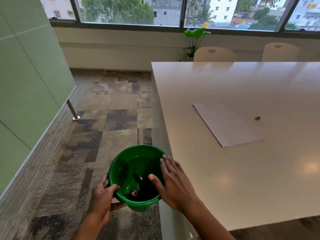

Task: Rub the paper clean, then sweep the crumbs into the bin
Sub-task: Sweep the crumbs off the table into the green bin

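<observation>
A green plastic bin (pixel 121 163) is held up beside the left edge of the white table (pixel 233 170). My left hand (pixel 103 196) grips its near rim, thumb over the lip. My right hand (pixel 173 181) is flat with straight fingers, reaching from the table edge over the bin's mouth. Small dark and orange scraps (pixel 134 193) lie at the bin's bottom. A white sheet of paper (pixel 226 123) lies flat on the table, with a small dark eraser-like lump (pixel 257 118) to its right.
Two pale chairs (pixel 214 54) stand at the table's far side, with a potted plant (pixel 195 40) by the window. A green cabinet wall (pixel 26 84) with a metal leg (pixel 72 110) lines the left. Patterned carpet covers the floor between.
</observation>
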{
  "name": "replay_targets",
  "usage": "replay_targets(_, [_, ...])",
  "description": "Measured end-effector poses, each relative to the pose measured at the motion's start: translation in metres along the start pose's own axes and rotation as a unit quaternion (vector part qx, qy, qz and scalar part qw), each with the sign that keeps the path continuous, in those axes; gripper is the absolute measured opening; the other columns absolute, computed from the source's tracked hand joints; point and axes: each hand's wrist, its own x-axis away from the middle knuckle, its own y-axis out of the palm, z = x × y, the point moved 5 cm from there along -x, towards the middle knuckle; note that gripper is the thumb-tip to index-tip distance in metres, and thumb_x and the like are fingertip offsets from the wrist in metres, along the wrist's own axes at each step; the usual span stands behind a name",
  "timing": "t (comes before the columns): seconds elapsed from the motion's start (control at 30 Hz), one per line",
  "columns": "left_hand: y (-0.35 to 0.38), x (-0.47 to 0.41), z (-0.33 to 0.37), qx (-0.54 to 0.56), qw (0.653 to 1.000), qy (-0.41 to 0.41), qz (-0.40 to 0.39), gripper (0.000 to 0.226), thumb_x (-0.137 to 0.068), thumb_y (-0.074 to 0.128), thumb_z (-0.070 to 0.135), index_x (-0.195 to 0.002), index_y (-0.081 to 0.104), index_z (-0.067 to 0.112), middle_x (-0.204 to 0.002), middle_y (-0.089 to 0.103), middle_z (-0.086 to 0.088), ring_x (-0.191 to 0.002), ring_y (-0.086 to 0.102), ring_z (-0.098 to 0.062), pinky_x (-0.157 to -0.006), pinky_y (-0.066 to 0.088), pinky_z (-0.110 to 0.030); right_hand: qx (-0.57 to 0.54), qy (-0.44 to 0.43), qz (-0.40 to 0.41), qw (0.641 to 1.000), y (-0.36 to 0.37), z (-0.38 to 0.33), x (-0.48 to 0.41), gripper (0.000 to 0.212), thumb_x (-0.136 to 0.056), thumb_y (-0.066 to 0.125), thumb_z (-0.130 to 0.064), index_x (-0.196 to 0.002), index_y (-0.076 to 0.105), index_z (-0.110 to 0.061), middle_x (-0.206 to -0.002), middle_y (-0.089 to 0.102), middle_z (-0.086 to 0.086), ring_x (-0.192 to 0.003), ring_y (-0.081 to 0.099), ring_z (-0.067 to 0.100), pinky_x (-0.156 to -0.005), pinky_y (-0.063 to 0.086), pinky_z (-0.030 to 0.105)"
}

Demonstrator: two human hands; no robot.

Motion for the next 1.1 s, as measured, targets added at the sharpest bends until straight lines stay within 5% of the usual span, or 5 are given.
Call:
replay_targets(0.1, [0.002, 0.003, 0.002, -0.006, 1.0, 0.005, -0.005, 0.058, -0.094, 0.055, -0.004, -0.115, 0.061, 0.05, -0.107, 0.073, -0.015, -0.092, 0.072, -0.037, -0.059, 0.059, -0.05, -0.063, -0.033, 0.028, 0.997, -0.009, 0.006, -0.009, 0.082, -0.097, 0.012, -0.075, -0.159, 0.014, -0.021, -0.165, 0.008, -0.004, -0.152, 0.008, 0.011, -0.124, 0.007, 0.032])
replay_targets(0.4, [0.003, 0.006, 0.009, -0.018, 1.0, 0.019, -0.008, 0.063, -0.093, 0.053, -0.006, -0.109, 0.058, 0.055, -0.112, 0.07, -0.013, -0.091, 0.072, -0.037, -0.06, 0.059, -0.052, 0.05, 0.165, 0.049, 0.984, -0.038, 0.101, -0.033, 0.096, -0.091, -0.001, -0.077, -0.158, 0.003, -0.007, -0.167, 0.004, 0.013, -0.154, 0.002, 0.024, -0.124, 0.003, 0.042])
replay_targets(0.7, [0.003, 0.006, 0.007, -0.01, 1.0, 0.021, -0.004, 0.064, -0.094, 0.054, -0.005, -0.101, 0.066, 0.057, -0.108, 0.073, -0.009, -0.087, 0.075, -0.033, -0.06, 0.06, -0.056, -0.043, -0.071, 0.005, 0.997, -0.008, -0.004, -0.03, 0.083, -0.097, 0.015, -0.075, -0.159, 0.017, -0.02, -0.165, 0.01, -0.004, -0.152, 0.009, 0.012, -0.121, 0.004, 0.029])
replay_targets(0.97, [0.001, -0.001, 0.001, 0.013, 1.0, 0.011, -0.002, 0.057, -0.094, 0.052, -0.006, -0.132, 0.058, 0.035, -0.116, 0.068, -0.015, -0.092, 0.071, -0.037, -0.061, 0.06, -0.055, 0.019, 0.275, 0.136, 0.952, -0.055, 0.128, 0.03, 0.087, -0.098, 0.005, -0.066, -0.157, 0.015, -0.003, -0.165, 0.014, 0.017, -0.153, 0.012, 0.03, -0.123, 0.014, 0.052])
replay_targets(1.1, [0.0, -0.004, -0.002, 0.026, 1.0, 0.007, -0.005, 0.055, -0.094, 0.051, -0.006, -0.134, 0.057, 0.031, -0.116, 0.067, -0.014, -0.094, 0.071, -0.039, -0.061, 0.06, -0.057, 0.04, 0.256, 0.102, 0.96, -0.042, 0.12, 0.037, 0.084, -0.097, 0.008, -0.061, -0.156, 0.019, -0.002, -0.164, 0.021, 0.018, -0.152, 0.017, 0.029, -0.124, 0.015, 0.047])
